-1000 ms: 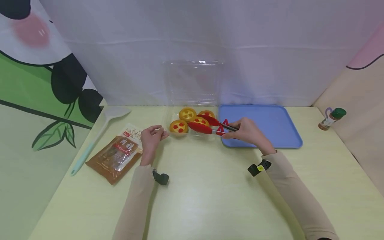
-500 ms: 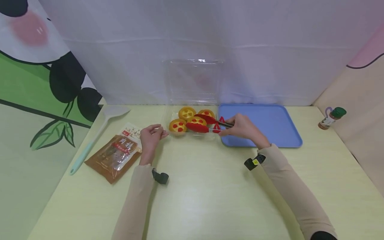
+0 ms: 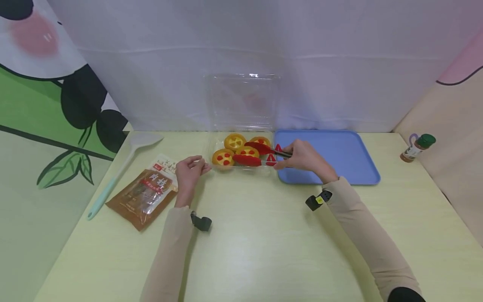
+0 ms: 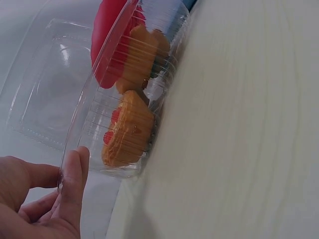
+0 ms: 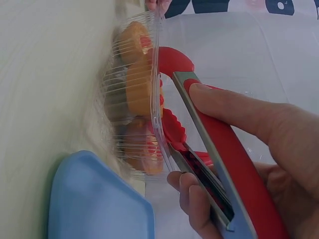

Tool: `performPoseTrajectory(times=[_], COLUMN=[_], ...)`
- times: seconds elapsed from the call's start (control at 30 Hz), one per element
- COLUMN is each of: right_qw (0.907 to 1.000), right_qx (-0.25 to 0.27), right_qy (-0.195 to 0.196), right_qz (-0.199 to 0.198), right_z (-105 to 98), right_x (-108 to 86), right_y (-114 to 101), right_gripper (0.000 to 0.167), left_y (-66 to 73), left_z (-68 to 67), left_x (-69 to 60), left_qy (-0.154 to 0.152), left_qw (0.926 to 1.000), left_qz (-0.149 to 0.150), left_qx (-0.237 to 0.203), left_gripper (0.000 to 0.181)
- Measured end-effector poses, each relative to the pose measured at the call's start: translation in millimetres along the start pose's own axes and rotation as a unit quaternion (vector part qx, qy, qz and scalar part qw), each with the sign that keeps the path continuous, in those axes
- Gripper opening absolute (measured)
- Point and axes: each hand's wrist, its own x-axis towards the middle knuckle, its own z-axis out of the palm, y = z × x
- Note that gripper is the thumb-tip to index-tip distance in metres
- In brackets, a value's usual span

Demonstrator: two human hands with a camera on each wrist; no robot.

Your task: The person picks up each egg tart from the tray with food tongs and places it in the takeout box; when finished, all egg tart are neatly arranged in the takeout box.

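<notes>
My left hand (image 3: pixel 188 174) pinches the near left rim of an open clear plastic container (image 4: pixel 79 112) between thumb and fingers. Several toy egg tarts lie inside: one dotted red (image 3: pixel 223 158) at front left, a plain yellow one (image 3: pixel 235 142) behind it, and a red-dotted one (image 3: pixel 261 141) at back right. My right hand (image 3: pixel 305 157) grips red-and-metal tongs (image 5: pixel 224 154). Their red scalloped ends stand on either side of another red-dotted tart (image 3: pixel 250 151), within the container. Whether the ends press on that tart, I cannot tell.
A blue tray (image 3: pixel 336 157) lies just right of the container. On the left are a brown food packet (image 3: pixel 145 193) and a spatula (image 3: pixel 128 161) with a pale green handle. A green-capped bottle (image 3: pixel 416 147) stands far right. Behind the container hangs a white cloth (image 3: pixel 158 84).
The right hand and tongs have shifted slightly left and away from me, with the tong ends further over the tart. The left hand keeps its pinch on the container rim.
</notes>
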Motion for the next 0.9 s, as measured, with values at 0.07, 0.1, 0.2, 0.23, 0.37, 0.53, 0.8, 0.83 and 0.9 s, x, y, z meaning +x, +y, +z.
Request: performPoseTrajectory(times=[0.07, 0.1, 0.2, 0.23, 0.37, 0.53, 0.8, 0.83, 0.9], right_qw=[1.0, 1.0, 1.0, 0.9999, 0.9996, 0.9995, 0.9979, 0.9977, 0.9971], right_qx=[-0.001, -0.001, 0.008, 0.011, 0.023, 0.027, 0.049, 0.048, 0.049], right_qy=[0.0, 0.0, 0.002, 0.002, 0.004, 0.009, 0.042, 0.048, 0.058], right_qz=[0.0, 0.0, 0.003, 0.006, 0.018, 0.015, 0.004, 0.0, -0.001], right_z=[0, 0, 0, -1, 0, 2, 5, 5, 2], right_x=[-0.1, -0.3, -1.2, -1.4, -2.0, -4.9, -16.3, -18.6, -25.0], right_y=[0, 0, 0, 1, 3, 8, 21, 24, 27], right_gripper=[0.035, 0.036, 0.038, 0.039, 0.04, 0.042, 0.071, 0.069, 0.068], left_y=[-0.3, -0.6, -1.0, -1.2, -2.2, -3.6, -4.5, -4.3, -3.9], left_z=[0.1, 0.2, 0.2, 0.2, 0.3, 1.6, 1.2, 0.7, -0.4], left_x=[0.3, 0.5, 0.5, 0.6, 1.3, 2.5, 2.4, 2.6, 3.1], left_qy=[-0.002, -0.002, -0.002, -0.001, 0.002, 0.002, 0.006, 0.006, 0.007], left_qw=[1.0, 1.0, 1.0, 1.0, 1.0, 1.0, 0.9997, 0.9996, 0.9993], left_qz=[0.0, 0.0, 0.003, 0.004, 0.006, 0.005, -0.003, -0.004, -0.008], left_qx=[0.001, 0.001, 0.002, 0.001, 0.001, 0.004, 0.025, 0.026, 0.035], left_gripper=[0.033, 0.033, 0.032, 0.032, 0.031, 0.031, 0.031, 0.032, 0.032])
